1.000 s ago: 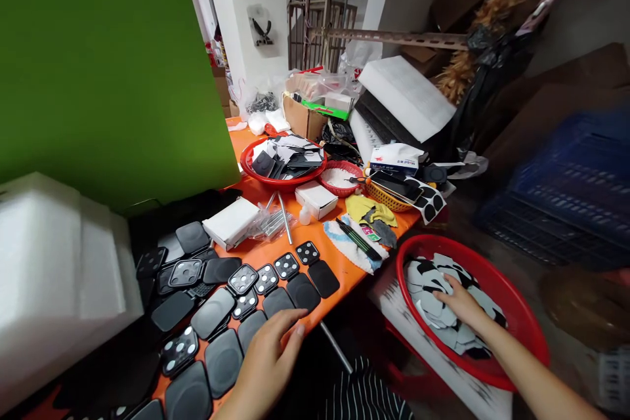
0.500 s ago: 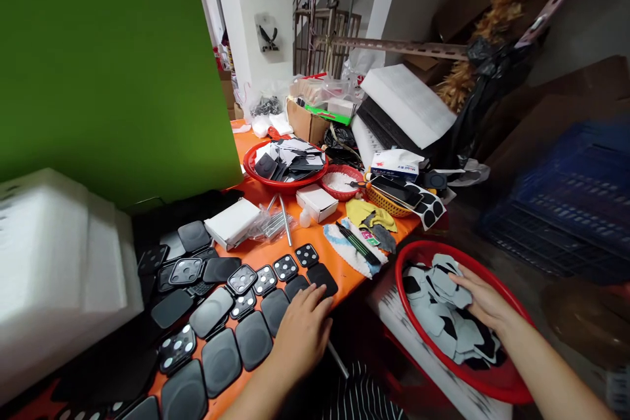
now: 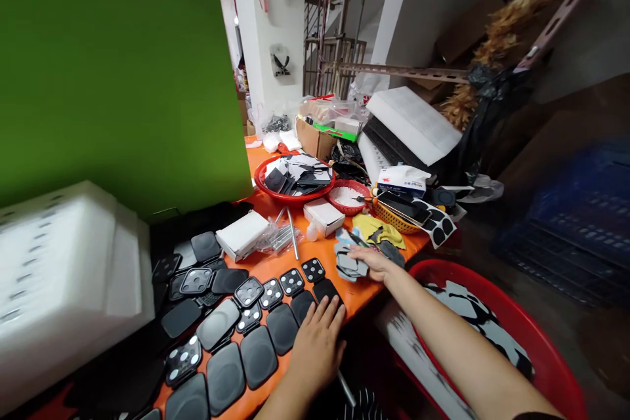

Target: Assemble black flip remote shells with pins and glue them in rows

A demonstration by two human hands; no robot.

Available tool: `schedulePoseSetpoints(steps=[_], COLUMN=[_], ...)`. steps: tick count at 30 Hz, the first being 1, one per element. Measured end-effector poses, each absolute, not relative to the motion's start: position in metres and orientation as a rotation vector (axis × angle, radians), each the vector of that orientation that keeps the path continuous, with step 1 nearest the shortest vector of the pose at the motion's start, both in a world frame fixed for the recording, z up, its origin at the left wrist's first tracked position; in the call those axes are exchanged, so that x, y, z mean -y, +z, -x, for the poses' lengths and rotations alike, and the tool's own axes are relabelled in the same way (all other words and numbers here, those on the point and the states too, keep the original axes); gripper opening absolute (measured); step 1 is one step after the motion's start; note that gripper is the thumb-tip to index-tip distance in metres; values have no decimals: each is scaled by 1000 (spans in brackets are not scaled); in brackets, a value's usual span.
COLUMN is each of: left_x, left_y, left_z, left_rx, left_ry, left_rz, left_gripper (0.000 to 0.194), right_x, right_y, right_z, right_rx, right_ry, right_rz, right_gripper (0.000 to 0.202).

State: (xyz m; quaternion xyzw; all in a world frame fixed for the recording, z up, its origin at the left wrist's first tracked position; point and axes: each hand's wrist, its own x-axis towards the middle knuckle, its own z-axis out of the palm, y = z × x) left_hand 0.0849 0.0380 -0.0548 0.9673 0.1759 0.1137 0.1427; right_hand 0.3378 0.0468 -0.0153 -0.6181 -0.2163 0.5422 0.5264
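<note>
Along the near edge of the orange table, the right hand has fingers and thumb closed on a loose bunch of pale grey pieces, just beside the yellow cloth; whether the bunch touches the tabletop cannot be told. Left hand: open, fingers extended and slightly apart over the dark panels at the right end of their row, with nothing visibly gripped. Beyond these panels, small square frames with white dots line up. Grey and black cutouts lie in the red basin, partly hidden behind the right forearm. Farther back: a white box and a red bowl of flat sheets
</note>
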Motion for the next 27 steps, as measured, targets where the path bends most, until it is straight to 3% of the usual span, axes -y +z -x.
schedulePoseSetpoints(steps=[5,14,22,27], left_x=[-37,-36,-34,-32], left_y=[-54,-51,-50,-51], left_z=[-85,-85,-85,-84], left_rx=[-534,-543,-618,-622], left_ry=[330,328,357,348], left_rz=[-2756,-2770,-2739,-2737], left_gripper=[60,59,68,67], right_x=[-63,-58,-38,-36], right_y=[-8,7,2,8], right_z=[-374,-339,-324,-326], right_rx=[714,1335,1756,1643], right_ry=[1061,409,370,331], right_rz=[1824,2230,2277,2255], right_gripper=[54,37,6,8])
